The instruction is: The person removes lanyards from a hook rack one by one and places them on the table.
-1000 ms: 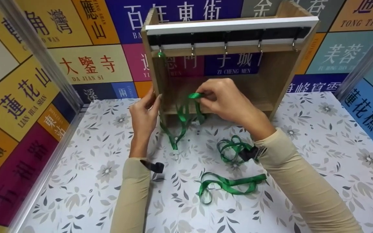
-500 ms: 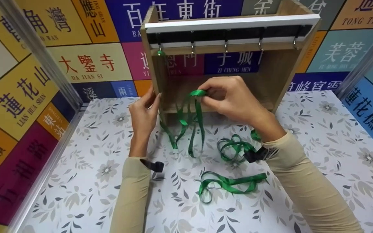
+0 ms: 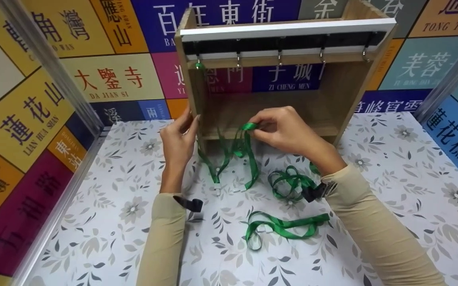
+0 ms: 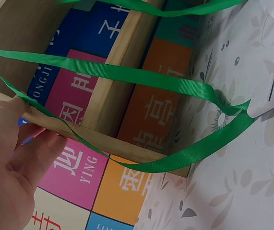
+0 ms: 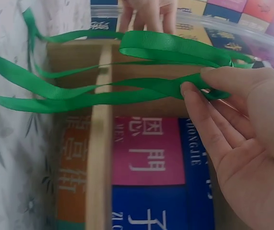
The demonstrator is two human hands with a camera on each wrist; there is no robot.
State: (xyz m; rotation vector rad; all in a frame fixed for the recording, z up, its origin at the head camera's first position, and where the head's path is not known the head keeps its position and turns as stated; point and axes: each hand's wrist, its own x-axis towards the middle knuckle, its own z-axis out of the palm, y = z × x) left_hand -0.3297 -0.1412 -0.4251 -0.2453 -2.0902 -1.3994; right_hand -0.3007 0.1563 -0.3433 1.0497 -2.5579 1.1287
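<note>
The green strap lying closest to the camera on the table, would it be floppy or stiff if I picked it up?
Probably floppy: the green strap lies in loose curves, and a similar held strap droops from the right hand. It looks thin and flat, so it's likely light and unlikely to roll.

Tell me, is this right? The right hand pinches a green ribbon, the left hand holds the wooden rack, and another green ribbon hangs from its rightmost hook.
No, that hanging ribbon is on the leftmost hook of the wooden rack, as the head view shows. The right hand does pinch a green ribbon, and the left hand does hold the rack.
</note>
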